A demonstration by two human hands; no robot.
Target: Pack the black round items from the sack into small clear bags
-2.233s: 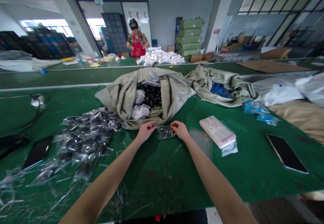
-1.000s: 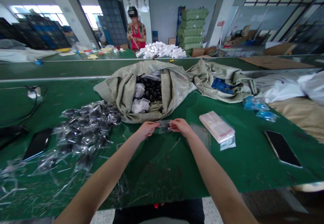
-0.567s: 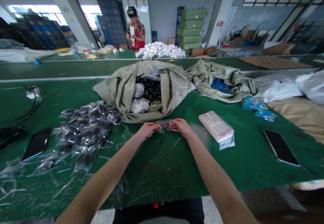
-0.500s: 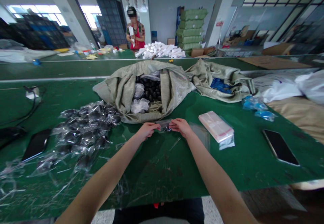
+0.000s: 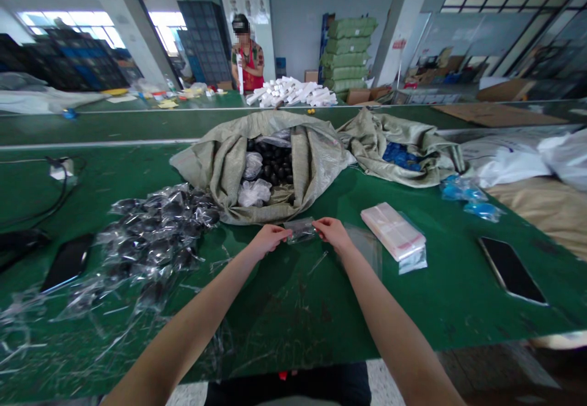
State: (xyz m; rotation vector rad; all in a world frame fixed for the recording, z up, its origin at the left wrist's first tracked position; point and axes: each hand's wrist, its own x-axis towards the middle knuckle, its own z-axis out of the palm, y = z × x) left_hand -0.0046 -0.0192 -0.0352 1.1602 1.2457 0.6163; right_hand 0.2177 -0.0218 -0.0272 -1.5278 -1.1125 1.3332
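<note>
Between my two hands is a small clear plastic bag [image 5: 301, 230] with something dark in it. My left hand [image 5: 271, 238] pinches its left end and my right hand [image 5: 329, 231] pinches its right end. Just beyond stands a wide-mouthed woven sack [image 5: 224, 161] holding black rounded pieces [image 5: 276, 164] and crumpled clear plastic. On my left lies a heap of black pieces [image 5: 160, 228], each in clear wrapping. A stack of flat clear bags [image 5: 393, 230] rests to the right of my right hand, with a loose clear sheet [image 5: 367, 250] beside my forearm.
Phones lie at the left [image 5: 68, 262] and right [image 5: 511, 269] of the green table [image 5: 284, 314]. A second sack [image 5: 413, 177] with blue pieces stands at the back right, blue wrapped pieces [image 5: 472, 195] near it. Across the line, a person [image 5: 247, 63] stands behind white boxes [image 5: 293, 92].
My hands have drawn slightly apart, so more of the clear bag shows between them. The person across the line has lowered the white piece they hold.
</note>
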